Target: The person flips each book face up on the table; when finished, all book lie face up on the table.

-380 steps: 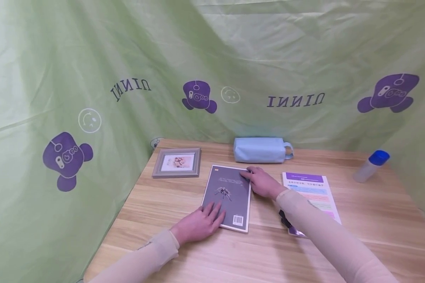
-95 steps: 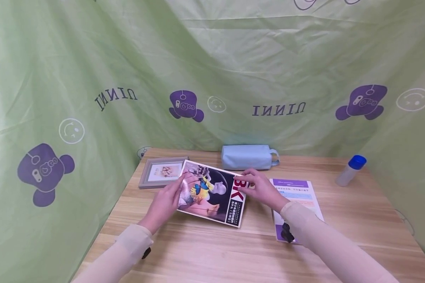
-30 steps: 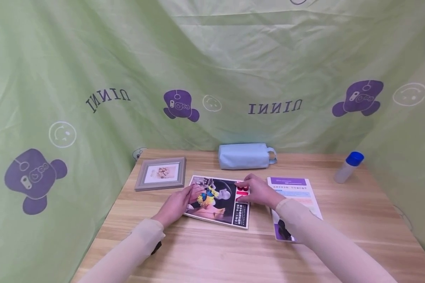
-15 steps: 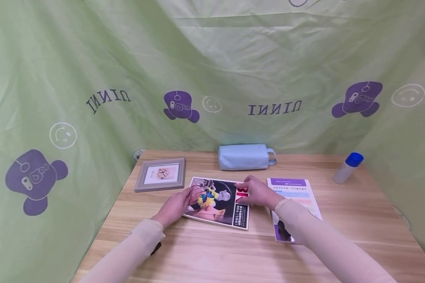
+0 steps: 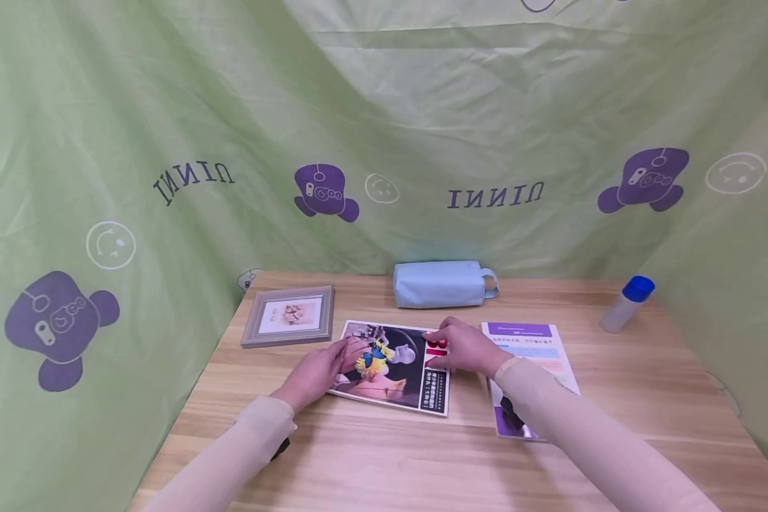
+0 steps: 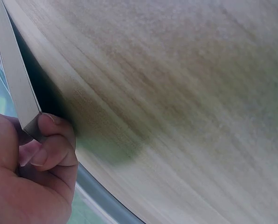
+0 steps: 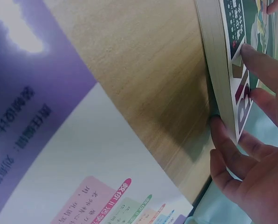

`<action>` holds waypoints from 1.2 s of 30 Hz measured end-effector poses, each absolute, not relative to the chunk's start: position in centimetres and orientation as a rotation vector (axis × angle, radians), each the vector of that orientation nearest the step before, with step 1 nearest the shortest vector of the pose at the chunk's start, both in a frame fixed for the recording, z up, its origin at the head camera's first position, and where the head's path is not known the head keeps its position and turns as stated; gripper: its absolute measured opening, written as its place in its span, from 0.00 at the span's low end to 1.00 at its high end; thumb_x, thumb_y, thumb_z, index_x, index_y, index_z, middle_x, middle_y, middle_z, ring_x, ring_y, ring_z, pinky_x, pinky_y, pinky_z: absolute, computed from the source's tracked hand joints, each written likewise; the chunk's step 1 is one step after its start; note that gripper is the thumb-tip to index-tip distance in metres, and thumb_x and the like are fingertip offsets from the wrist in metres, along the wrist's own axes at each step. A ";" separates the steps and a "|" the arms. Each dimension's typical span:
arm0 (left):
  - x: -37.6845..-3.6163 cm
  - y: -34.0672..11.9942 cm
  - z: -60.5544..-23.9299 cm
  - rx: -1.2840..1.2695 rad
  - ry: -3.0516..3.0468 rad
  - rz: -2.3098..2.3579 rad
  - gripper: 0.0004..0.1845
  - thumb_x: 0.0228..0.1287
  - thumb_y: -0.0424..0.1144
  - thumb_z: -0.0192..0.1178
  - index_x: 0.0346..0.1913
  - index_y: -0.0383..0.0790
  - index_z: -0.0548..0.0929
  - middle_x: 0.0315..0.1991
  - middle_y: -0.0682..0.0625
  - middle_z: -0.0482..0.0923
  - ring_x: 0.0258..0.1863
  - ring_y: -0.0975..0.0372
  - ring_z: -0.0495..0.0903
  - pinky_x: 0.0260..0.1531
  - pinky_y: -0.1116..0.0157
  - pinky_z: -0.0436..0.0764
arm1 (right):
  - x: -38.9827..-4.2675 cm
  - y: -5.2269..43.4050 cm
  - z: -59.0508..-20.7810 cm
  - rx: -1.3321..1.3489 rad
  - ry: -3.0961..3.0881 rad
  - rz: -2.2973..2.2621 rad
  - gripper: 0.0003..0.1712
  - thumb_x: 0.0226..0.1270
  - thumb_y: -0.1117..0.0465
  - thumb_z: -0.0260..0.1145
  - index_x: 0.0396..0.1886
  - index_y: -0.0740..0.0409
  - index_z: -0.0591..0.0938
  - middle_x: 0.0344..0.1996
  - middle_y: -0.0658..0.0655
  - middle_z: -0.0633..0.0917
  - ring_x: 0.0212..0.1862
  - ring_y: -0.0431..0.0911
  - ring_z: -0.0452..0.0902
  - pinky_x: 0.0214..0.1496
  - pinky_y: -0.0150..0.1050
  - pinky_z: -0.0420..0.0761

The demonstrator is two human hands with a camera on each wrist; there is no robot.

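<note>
Book (image 5: 393, 365) lies flat, cover up, mid-table (image 5: 646, 384) between the frame (image 5: 289, 315) and the leaflet (image 5: 530, 355). Our left hand (image 5: 316, 371) pinches its left edge with curled fingers (image 6: 52, 140); our right hand (image 5: 466, 347) grips the right edge — thumb on the cover, fingers (image 7: 232, 154) underneath. We'd best keep both grips even and the book level — clear of the leaflet just beside it.

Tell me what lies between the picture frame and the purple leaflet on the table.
The book, held at its ends by the left hand and right hand, in the head view.
</note>
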State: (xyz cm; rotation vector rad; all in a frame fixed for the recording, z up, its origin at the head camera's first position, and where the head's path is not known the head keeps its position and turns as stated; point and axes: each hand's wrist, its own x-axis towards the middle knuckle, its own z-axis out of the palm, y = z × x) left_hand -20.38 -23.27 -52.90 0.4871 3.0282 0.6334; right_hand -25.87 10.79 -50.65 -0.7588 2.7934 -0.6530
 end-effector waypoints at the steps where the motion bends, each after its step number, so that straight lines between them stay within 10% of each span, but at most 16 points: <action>1: -20.4 -23.3 -52.9 0.491 3.030 0.634 0.23 0.83 0.39 0.53 0.73 0.34 0.74 0.47 0.36 0.87 0.45 0.43 0.87 0.54 0.46 0.84 | -25.9 10.8 -50.6 -0.753 2.800 -0.642 0.38 0.54 0.44 0.84 0.65 0.49 0.85 0.47 0.56 0.79 0.39 0.44 0.75 0.45 0.41 0.80; 23: -20.5 -23.4 -52.7 0.456 3.066 0.476 0.25 0.77 0.42 0.61 0.72 0.39 0.77 0.28 0.47 0.83 0.29 0.54 0.83 0.41 0.48 0.86 | -25.4 10.8 -50.8 -0.828 2.861 -0.497 0.36 0.58 0.43 0.80 0.66 0.49 0.85 0.54 0.62 0.80 0.43 0.51 0.78 0.46 0.51 0.82; 36: -20.6 -23.3 -52.1 0.478 3.047 0.482 0.26 0.77 0.41 0.62 0.73 0.39 0.76 0.39 0.40 0.87 0.36 0.50 0.86 0.44 0.48 0.87 | -24.9 11.2 -51.8 -0.822 2.849 -0.676 0.36 0.63 0.45 0.77 0.69 0.51 0.83 0.57 0.65 0.76 0.45 0.54 0.79 0.53 0.54 0.83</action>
